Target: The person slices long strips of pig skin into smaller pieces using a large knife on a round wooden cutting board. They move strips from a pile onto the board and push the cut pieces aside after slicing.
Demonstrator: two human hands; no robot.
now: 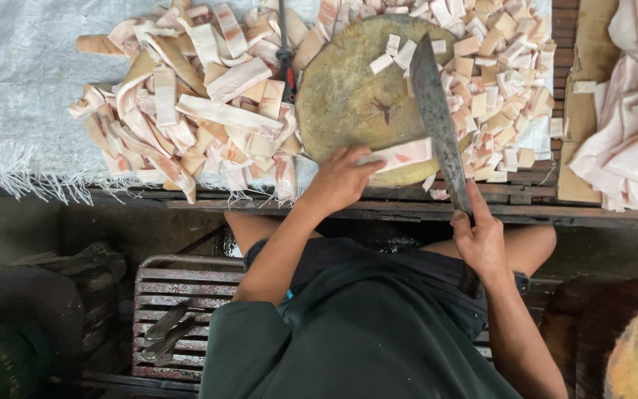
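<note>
Two hands: the left hand (341,179) is pressed on a meat strip (400,154), fingers closed on it; the right hand (479,240) is clamped on the cleaver (437,122).
Strip place: near edge of the round chopping block (348,96), blade just beside.
Risk: left fingers may be cut, because the blade is touching the strip close to them.
Edges: block overhangs the desk (334,203) edge; strip can be dropped.
Open room: little, piles on both sides.
</note>
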